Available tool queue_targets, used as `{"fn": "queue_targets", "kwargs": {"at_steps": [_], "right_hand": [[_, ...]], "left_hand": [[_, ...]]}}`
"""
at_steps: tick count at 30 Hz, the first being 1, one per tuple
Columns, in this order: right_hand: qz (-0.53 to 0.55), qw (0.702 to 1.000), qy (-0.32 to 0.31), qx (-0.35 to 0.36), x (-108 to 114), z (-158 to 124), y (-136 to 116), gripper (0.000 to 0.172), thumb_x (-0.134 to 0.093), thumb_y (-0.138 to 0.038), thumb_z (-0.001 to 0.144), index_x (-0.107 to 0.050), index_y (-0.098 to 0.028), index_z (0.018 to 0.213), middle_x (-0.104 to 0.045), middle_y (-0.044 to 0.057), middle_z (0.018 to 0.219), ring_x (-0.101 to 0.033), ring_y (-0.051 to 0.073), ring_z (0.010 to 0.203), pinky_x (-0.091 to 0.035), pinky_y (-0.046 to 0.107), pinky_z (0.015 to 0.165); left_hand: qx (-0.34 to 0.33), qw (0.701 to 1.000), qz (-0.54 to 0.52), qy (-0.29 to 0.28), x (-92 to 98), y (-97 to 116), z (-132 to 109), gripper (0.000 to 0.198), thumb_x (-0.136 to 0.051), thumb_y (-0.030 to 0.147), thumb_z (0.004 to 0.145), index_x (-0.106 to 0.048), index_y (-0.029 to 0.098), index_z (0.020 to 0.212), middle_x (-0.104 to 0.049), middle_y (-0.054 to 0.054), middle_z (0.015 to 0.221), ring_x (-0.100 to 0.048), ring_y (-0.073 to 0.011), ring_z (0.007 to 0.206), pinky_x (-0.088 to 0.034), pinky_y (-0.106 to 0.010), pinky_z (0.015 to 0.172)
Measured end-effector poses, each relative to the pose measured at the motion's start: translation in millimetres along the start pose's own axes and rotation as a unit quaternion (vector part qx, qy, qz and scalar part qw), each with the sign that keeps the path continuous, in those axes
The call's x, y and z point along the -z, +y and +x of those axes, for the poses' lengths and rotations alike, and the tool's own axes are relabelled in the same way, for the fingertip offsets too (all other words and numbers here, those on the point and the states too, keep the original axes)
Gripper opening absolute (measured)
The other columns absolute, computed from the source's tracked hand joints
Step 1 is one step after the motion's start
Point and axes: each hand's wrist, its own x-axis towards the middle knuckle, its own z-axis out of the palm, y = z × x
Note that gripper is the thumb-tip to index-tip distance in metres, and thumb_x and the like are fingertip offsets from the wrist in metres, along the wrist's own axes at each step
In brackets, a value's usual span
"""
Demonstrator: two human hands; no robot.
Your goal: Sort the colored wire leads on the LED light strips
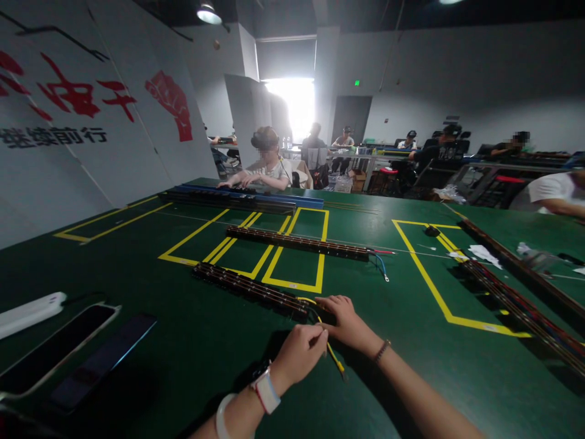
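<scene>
A long black strip (249, 288) with copper-coloured lines along its top lies slanted on the green table. From its near right end comes a yellow wire (336, 358) that ends in a metal lug. My left hand (299, 353), wearing a watch, is closed with its fingertips pinched at this wire; the exact pinch point is partly hidden. Over the dark right end of the strip lies my right hand (345, 323), its fingers curled round it. Behind it lies a second similar strip (297, 242) with a red wire and a blue wire (381, 266) at its right end.
Yellow tape (425, 274) marks rectangles on the green table (205, 378). Two phones (103, 360) and a white device (31, 314) lie at the left. More strips (516, 302) and white scraps (485, 256) are at the right. Across the table sits a person (269, 167) by a blue rail (306, 201).
</scene>
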Motion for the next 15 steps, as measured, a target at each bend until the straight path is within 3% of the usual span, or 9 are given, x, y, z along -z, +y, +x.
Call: {"fn": "queue_targets", "kwargs": {"at_steps": [4,8,15], "right_hand": [[0.020,0.999,-0.022,-0.036,7.8,2.9,0.0,0.029,-0.064,-0.027,0.080,-0.066,-0.021,0.108,-0.064,0.006,0.098,-0.059,0.018,0.088,-0.045,0.029,0.079],[0.000,0.997,-0.004,-0.073,9.5,3.9,-1.2,0.015,-0.064,-0.028,0.082,-0.069,-0.019,0.092,-0.065,0.006,0.092,-0.061,0.017,0.081,-0.046,0.025,0.071],[-0.054,0.995,-0.024,-0.076,10.0,-0.2,-13.9,0.017,-0.050,-0.019,0.089,-0.065,-0.018,0.096,-0.069,0.005,0.091,-0.063,0.017,0.085,-0.043,0.023,0.073]], "left_hand": [[0.083,0.983,-0.160,-0.048,-3.1,-4.4,3.2,0.041,-0.040,0.046,0.089,-0.054,0.016,0.064,-0.048,0.002,0.054,-0.043,-0.0079,0.041,-0.031,-0.020,0.042],[0.094,0.949,-0.291,-0.076,-5.5,-10.9,6.8,0.037,-0.046,0.048,0.085,-0.055,0.014,0.071,-0.053,0.001,0.061,-0.049,-0.0078,0.042,-0.035,-0.020,0.042],[0.131,0.891,-0.430,-0.053,-12.1,-20.0,8.7,0.030,-0.051,0.041,0.082,-0.055,0.012,0.087,-0.060,-0.004,0.073,-0.060,-0.0128,0.052,-0.048,-0.027,0.054]]}}
